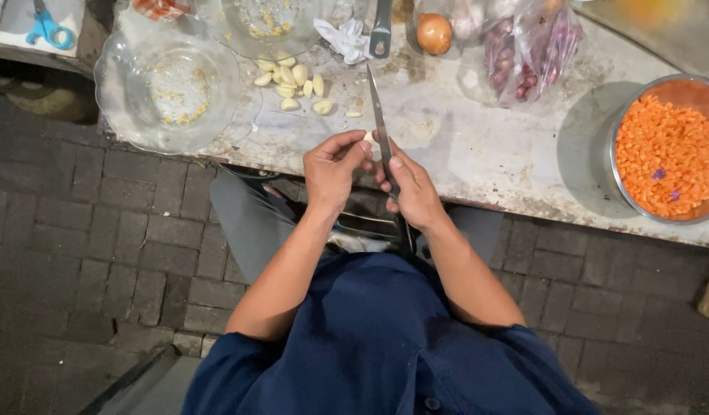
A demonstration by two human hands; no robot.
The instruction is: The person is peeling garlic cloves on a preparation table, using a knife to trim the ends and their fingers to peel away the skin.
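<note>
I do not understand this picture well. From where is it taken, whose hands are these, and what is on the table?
There is one picture, from a camera worn on a person's head, looking down at their own two bare hands; no machine is involved. The right hand grips a long knife with the blade pointing away from the body. The left hand pinches a small pale piece, probably a garlic clove, against the blade. On the worn table lie peeled garlic cloves, two glass bowls with yellowish scraps, a metal bowl of chopped carrot, a plastic bag of shallots, an onion and blue scissors. The person wears a dark blue shirt above a brick floor.
</note>
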